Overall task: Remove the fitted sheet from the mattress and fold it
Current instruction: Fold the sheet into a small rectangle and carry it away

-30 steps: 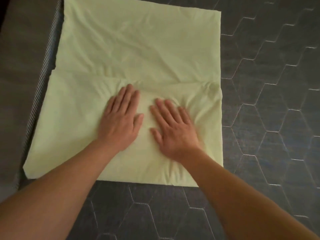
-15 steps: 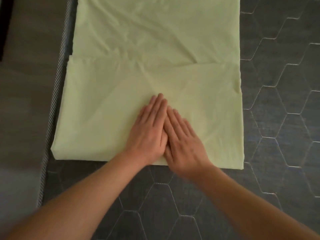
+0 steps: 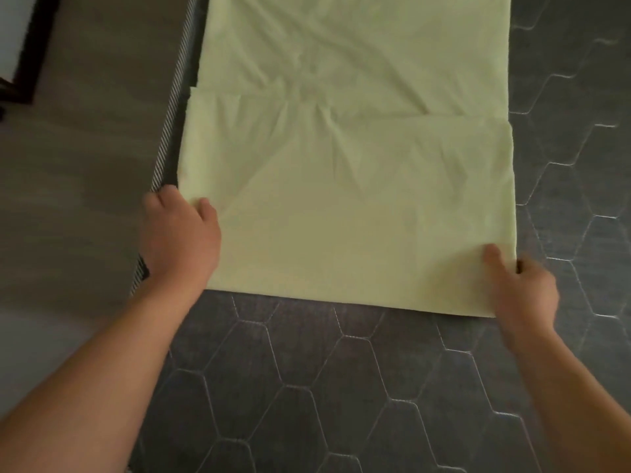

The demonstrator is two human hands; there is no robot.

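The pale yellow-green fitted sheet lies folded in a long strip on the dark grey quilted mattress. Its near part is doubled over, with the fold's edge running across the middle. My left hand grips the near left edge of the sheet, thumb on top and fingers curled under. At the near right corner, my right hand pinches the cloth the same way. A few creases fan out from the middle of the strip.
The mattress's striped piped edge runs up the left side, right beside the sheet. Beyond it is grey wood-look floor. A dark-framed object stands at the far left.
Both hands lay flat together on the middle of the near fold; they have slid apart to its left edge and right corner and closed on the cloth.
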